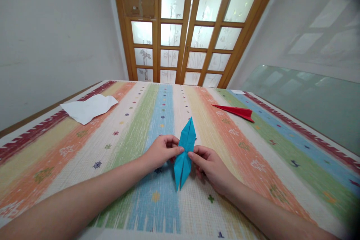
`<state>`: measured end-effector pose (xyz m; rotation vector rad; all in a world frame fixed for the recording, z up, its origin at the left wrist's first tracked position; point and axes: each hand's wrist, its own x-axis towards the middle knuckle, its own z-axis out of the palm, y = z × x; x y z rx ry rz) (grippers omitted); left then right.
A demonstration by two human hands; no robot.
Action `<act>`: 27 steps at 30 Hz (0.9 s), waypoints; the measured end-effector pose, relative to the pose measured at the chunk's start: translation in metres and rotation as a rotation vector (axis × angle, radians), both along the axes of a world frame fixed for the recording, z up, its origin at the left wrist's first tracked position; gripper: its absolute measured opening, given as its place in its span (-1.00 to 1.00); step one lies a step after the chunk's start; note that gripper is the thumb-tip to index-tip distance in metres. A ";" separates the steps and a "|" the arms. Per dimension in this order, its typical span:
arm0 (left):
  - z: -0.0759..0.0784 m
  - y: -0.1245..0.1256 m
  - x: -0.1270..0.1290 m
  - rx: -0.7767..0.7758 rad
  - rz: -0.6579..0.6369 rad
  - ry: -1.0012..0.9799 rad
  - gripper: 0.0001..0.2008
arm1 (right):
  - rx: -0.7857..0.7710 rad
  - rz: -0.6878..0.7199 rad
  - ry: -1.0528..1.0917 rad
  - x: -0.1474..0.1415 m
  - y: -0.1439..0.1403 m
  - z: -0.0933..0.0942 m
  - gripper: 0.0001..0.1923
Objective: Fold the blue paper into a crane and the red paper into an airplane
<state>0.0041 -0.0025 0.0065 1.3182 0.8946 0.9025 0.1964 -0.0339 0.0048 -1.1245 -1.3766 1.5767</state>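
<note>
A wide table [253,165] is filling most of the view, wearing a striped cloth [135,120] in bands of red, orange, green, blue and cream, dotted with small star marks. Behind it a wooden door with frosted glass panes [194,30] is standing shut between pale walls, and a sheet of greenish glass [303,101] is leaning along the right side. A crumpled white paper sheet [90,108] is lying near the table's far left edge, well apart from the hands, and a red folded paper plane [234,111] is resting on the far right part of the cloth. At the centre, on the blue stripe, a blue folded paper shape [184,153] is being held, long and pointed at both ends, its far tip aiming toward the door and its near end seemingly split into two points. The left hand [161,152] is pinching the shape's left edge at its waist, fingers curled together on the paper, while the right hand [206,163] is gripping the right edge in the same way, thumb tip pressing on the fold
</note>
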 end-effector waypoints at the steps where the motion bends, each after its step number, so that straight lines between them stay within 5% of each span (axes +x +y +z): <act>1: 0.001 -0.001 0.000 0.023 0.009 0.007 -0.67 | -0.018 -0.002 -0.006 0.000 0.000 -0.001 -0.64; 7: 0.012 -0.017 -0.001 0.530 0.187 0.257 -0.88 | -0.024 -0.009 0.063 -0.005 -0.006 -0.002 -0.65; 14: 0.022 -0.030 -0.009 1.337 0.123 0.363 -0.84 | 0.249 -0.050 0.063 0.007 -0.008 -0.005 -0.68; 19: 0.019 -0.026 -0.014 1.431 0.074 0.467 -0.84 | 0.499 -0.075 -0.024 0.012 -0.015 0.001 -0.77; 27: 0.015 -0.022 -0.014 1.388 -0.090 0.524 -0.79 | 0.463 -0.016 -0.025 0.018 -0.006 0.003 -0.82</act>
